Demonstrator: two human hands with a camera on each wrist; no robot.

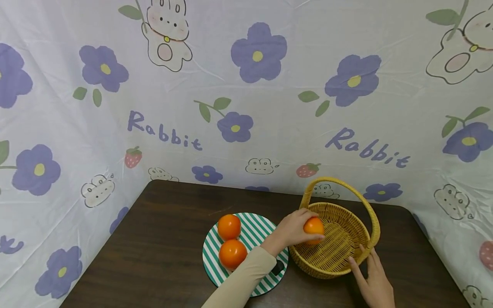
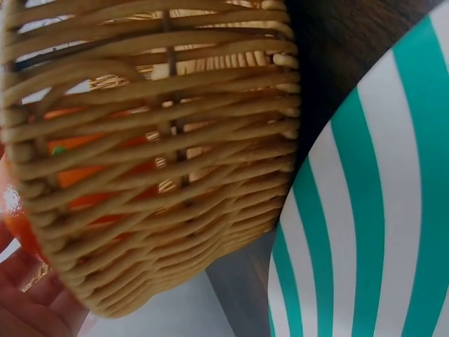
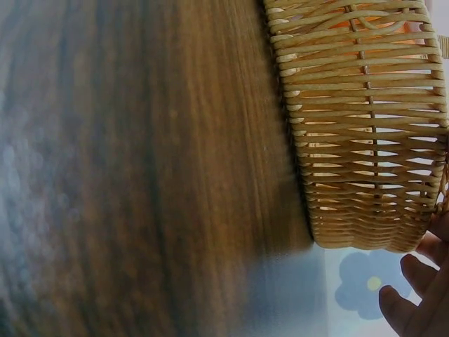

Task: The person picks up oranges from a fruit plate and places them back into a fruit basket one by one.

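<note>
My left hand (image 1: pixel 291 230) grips a shiny orange (image 1: pixel 314 226) just inside the left rim of a yellow wicker basket (image 1: pixel 339 248). Through the weave in the left wrist view, the orange (image 2: pixel 14 210) shows a small green spot, and part of the hand (image 2: pixel 38 298) appears below it. At the basket's right side, my right hand (image 1: pixel 374 280) holds the rim by the foot of the tall handle (image 1: pixel 374 222), thumb over the edge. Two more oranges, a rear one (image 1: pixel 229 226) and a front one (image 1: pixel 233 254), rest on a round green-and-white striped plate (image 1: pixel 213 268).
The plate stands left of the basket, close to its side, and my left forearm (image 1: pixel 242 278) crosses over it. Both stand on a dark wooden table (image 1: pixel 154 248). A white cloth (image 1: pixel 277 107) printed with flowers and rabbits hangs behind and beside the table.
</note>
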